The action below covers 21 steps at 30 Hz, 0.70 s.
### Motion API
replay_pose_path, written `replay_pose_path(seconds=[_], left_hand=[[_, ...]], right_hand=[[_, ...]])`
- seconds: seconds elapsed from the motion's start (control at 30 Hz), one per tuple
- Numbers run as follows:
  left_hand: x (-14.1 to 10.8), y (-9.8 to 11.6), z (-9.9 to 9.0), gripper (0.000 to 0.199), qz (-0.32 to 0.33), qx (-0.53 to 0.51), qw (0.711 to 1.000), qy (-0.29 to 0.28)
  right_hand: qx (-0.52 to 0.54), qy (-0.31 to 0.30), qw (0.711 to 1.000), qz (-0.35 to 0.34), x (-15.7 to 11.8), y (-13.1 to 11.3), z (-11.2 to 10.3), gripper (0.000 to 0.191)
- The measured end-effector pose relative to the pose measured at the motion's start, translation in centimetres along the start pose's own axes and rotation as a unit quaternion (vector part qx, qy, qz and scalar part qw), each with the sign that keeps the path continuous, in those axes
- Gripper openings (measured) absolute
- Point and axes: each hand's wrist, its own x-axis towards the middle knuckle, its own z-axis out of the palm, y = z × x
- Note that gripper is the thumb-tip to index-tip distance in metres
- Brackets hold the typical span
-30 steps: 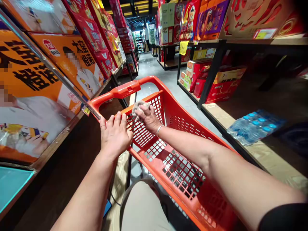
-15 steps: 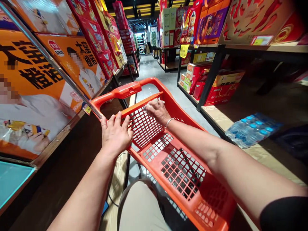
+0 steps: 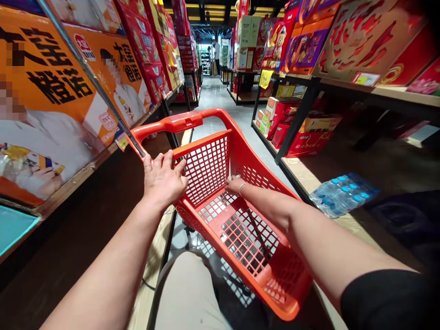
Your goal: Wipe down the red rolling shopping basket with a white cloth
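A red-orange plastic shopping cart (image 3: pixel 220 220) stands in front of me, its grid-walled basket holding no goods. My left hand (image 3: pixel 165 178) holds the basket's top rim at the left corner beside the push handle (image 3: pixel 180 121). Its fingers lie over the rim and the thumb points inward. Down inside the basket, my right hand (image 3: pixel 235 185) is near the corner where the grid end panel (image 3: pixel 208 167) meets the right side wall. Its fingers are curled, and whatever they hold, if anything, is hidden. A pale bracelet circles that wrist.
Orange boxes (image 3: pixel 51 87) line a shelf close on the left. Right-hand shelves carry red gift boxes (image 3: pixel 314 135) and a pack of water bottles (image 3: pixel 343 195). A tiled aisle (image 3: pixel 216 94) runs ahead, with a person (image 3: pixel 216 55) far off. My knee (image 3: pixel 187 293) is beside the cart.
My right hand has moved from near the top of the end panel down into the basket, toward its far right corner. My left hand stays on the rim. The view has shifted slightly.
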Motion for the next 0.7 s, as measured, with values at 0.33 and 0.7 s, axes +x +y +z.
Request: replay_pose_path(seconds=[0.33, 0.7], left_hand=[[-0.2, -0.6, -0.1, 0.053, 0.009, -0.036, 0.999, 0.002], [-0.3, -0.6, -0.2, 0.05, 0.003, -0.132, 0.991, 0.019]], right_hand=[[-0.221, -0.008, 0.974, 0.043, 1.3, 1.6, -7.9, 0.032], [-0.061, -0.287, 0.955, 0.041, -10.2, -1.9, -4.6, 0.023]])
